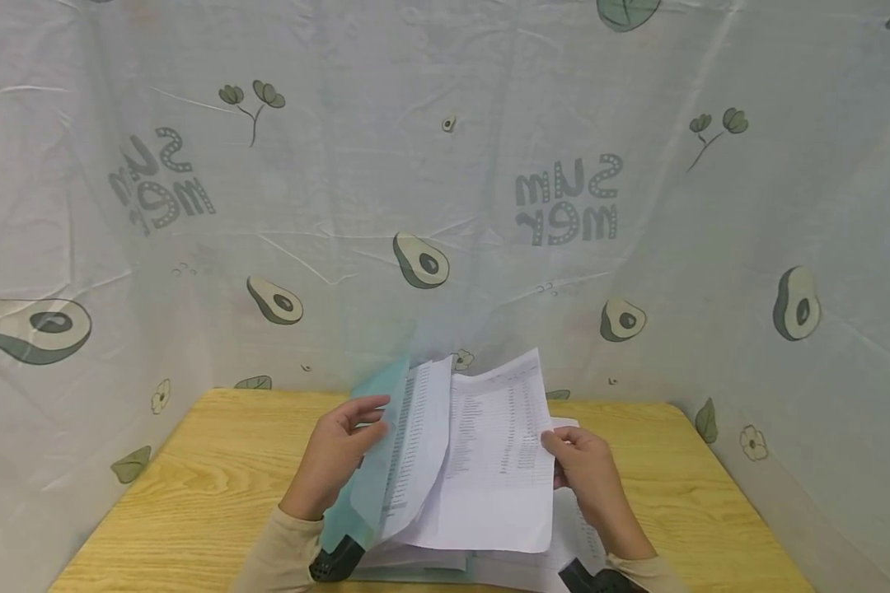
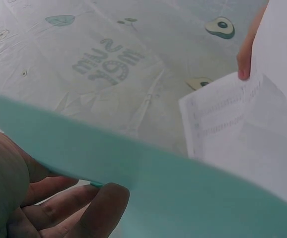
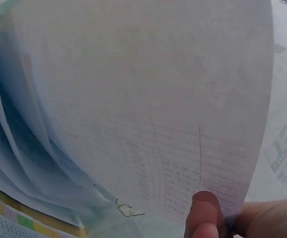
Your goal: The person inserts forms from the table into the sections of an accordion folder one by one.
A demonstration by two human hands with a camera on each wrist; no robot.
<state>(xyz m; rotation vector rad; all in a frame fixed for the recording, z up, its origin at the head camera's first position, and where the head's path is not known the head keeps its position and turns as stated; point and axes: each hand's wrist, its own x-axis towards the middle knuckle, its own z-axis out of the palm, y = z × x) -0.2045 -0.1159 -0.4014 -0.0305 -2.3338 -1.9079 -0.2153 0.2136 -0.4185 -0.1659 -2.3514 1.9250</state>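
A teal paper folder (image 1: 367, 486) stands partly opened on the table, its cover raised and bent. My left hand (image 1: 337, 451) holds this cover near its outer edge, thumb and curled fingers against the teal (image 2: 148, 183) in the left wrist view. Inside, a printed sheet (image 1: 419, 445) leans beside the cover. My right hand (image 1: 582, 469) pinches the right edge of another printed sheet (image 1: 497, 461), thumb on the near face, and holds it up. The right wrist view shows this sheet's other side (image 3: 148, 74) with faint ruled lines, fingertips (image 3: 203, 213) at its edge.
More printed papers (image 1: 574, 535) lie beneath the raised sheet at the front of the wooden table (image 1: 215, 486). A pale curtain (image 1: 341, 181) with avocado prints hangs behind and along both sides. Paper with coloured cells (image 3: 24, 220) shows low in the right wrist view.
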